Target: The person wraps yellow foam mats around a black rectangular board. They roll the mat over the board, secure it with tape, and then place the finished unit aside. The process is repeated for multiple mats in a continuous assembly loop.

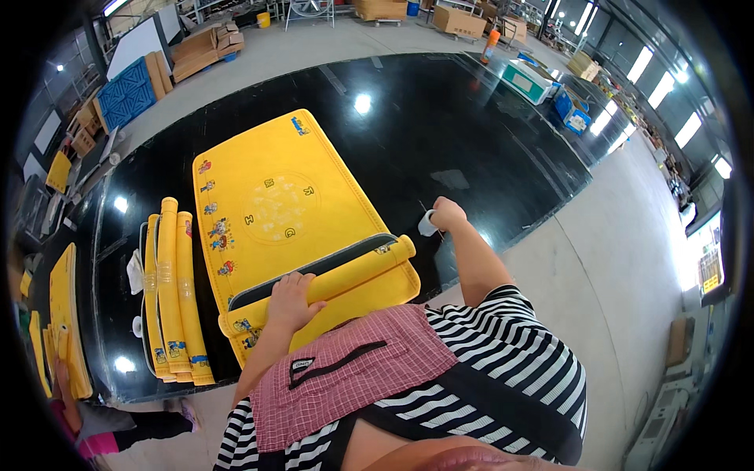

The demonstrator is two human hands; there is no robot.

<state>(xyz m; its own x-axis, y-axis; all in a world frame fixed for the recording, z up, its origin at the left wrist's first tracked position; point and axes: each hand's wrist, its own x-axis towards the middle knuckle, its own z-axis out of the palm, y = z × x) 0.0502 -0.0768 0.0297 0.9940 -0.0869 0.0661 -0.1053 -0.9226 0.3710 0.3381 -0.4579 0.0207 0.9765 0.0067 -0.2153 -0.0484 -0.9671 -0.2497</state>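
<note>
A large yellow mat (pixel 275 188) with cartoon prints lies on a glossy black table (pixel 440 133). Its near end is rolled into a tube (pixel 353 271) showing a dark underside. My left hand (pixel 289 302) presses down on the left part of that roll. My right hand (pixel 446 213) is off to the right of the mat, fingers closed around a small white roll of tape (pixel 426 224) on the table.
Three rolled yellow mats (pixel 173 290) lie side by side at the table's left. More yellow mats (pixel 63 322) are stacked at the far left, where another person's hand (pixel 64 385) shows. Cardboard boxes (pixel 208 47) and a blue pallet (pixel 126 93) stand on the floor beyond.
</note>
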